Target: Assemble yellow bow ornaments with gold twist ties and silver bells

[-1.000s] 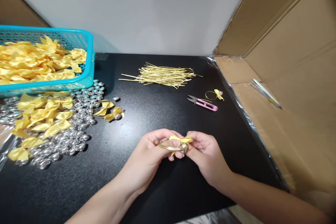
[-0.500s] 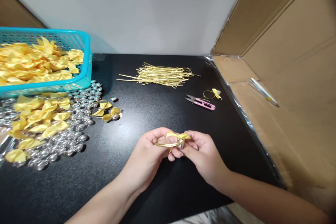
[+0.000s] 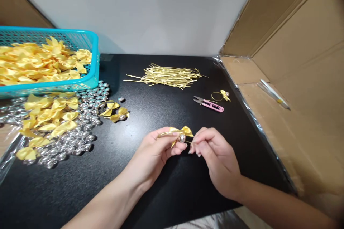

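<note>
My left hand (image 3: 158, 150) pinches a yellow ribbon bow (image 3: 186, 131) together with a looped gold cord (image 3: 166, 134). A silver bell-like bead (image 3: 182, 138) sits at the front of the bow, by the thumb tip. To the right, my right hand (image 3: 216, 154) is closed, thumb against fingers, on the thin gold cord end (image 3: 189, 142) that runs out from beside the bead. Part of the loop and the bow's back are hidden by the left fingers.
Pink thread snips (image 3: 212, 105) and a finished-looking bow loop (image 3: 224, 95) lie behind my right hand. Gold cords (image 3: 172, 76) are piled at the back. At left are a blue basket (image 3: 94, 61) of bows, loose bows (image 3: 56, 114) and silver beads (image 3: 72, 143).
My right hand has moved away from the bow to the right, drawing the cord end out. The bead now shows plainly in my left hand. The view has shifted slightly.
</note>
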Tool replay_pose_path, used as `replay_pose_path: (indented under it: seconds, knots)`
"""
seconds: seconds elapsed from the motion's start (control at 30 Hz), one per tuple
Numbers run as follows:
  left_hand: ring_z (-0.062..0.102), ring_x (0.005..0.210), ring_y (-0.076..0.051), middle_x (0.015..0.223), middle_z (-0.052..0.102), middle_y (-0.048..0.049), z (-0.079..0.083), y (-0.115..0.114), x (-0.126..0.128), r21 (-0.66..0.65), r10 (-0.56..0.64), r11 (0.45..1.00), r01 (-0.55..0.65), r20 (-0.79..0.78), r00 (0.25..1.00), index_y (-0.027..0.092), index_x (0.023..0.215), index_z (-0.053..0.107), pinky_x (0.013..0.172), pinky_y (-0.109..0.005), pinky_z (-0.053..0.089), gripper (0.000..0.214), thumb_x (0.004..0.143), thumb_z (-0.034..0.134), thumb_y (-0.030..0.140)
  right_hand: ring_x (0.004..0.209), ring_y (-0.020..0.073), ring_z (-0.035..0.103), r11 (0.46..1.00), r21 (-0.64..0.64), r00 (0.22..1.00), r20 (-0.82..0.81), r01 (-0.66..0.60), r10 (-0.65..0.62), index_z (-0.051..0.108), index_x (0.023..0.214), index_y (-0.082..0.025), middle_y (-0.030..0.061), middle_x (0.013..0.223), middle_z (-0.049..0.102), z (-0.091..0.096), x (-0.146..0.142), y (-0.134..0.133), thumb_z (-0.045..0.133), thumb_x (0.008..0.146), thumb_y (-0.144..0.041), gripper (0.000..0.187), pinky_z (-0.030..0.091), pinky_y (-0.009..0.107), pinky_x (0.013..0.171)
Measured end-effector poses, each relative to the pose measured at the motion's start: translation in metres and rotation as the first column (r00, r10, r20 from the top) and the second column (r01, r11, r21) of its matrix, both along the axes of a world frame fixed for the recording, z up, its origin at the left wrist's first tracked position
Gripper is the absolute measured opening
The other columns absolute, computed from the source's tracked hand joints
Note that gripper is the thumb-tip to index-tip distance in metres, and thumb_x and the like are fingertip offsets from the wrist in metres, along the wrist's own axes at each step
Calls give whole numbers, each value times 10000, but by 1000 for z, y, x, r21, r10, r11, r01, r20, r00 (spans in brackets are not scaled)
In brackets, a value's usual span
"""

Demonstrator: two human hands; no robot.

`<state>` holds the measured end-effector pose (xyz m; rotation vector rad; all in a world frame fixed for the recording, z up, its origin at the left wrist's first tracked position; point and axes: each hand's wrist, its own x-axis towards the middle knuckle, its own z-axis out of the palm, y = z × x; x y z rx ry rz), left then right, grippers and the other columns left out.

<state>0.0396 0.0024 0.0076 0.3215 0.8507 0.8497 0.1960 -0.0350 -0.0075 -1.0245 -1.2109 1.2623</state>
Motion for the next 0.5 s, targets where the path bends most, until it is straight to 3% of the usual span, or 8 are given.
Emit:
replay_pose_path:
  seconds: [0.1,0.27,0.5]
  knots:
    - [654,540,-77,632,723,-20,1,0,0,15,-17,1000,17,-6,1000,119,659,721,569,-135,554,83,661,802,135,686,117,590,998,57,983,182,-32,21,588,1044,-269,-20,771,611,1,1,-2,486,966,-167,164,455,255,638]
    - [669,546,-89,624,729,-17,5,-1,1,-9,-26,1000,25,-34,999,124,626,712,558,-141,551,130,609,839,144,624,125,581,999,33,963,269,-12,3,524,1062,-278,-31,718,615,0,2,-6,503,951,-178,150,450,262,602]
    - [664,557,-84,661,752,-36,4,-5,1,32,-63,997,67,-122,991,134,667,728,563,-137,521,101,648,825,155,465,83,345,998,-15,979,199,56,-52,555,915,-248,-96,545,350,10,-2,0,578,854,-145,122,310,220,458]
